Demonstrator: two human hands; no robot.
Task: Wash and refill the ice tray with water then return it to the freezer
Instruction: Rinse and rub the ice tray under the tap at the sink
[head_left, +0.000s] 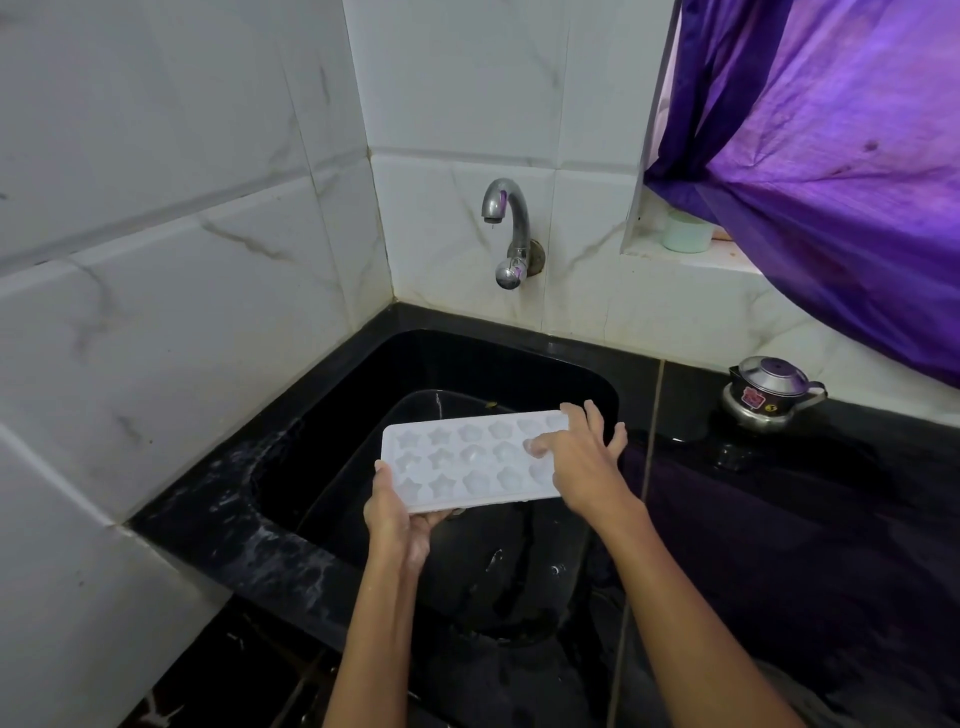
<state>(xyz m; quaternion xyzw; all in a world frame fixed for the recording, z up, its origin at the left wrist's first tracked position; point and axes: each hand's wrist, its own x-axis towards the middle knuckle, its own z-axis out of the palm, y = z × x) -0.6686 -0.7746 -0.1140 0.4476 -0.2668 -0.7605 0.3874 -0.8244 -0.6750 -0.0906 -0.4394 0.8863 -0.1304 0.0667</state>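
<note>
Head view: left hand gripped the near-left corner of the white ice tray, held level over the black sink. Right hand lay fingers spread on the tray's right end. Steel kettle stood right of that hand.

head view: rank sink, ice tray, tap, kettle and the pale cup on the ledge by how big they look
1. Sink
2. Ice tray
3. Kettle and tap: look about alike, so unranked
4. Cup, though it sits farther back and is partly hidden by the curtain
</note>
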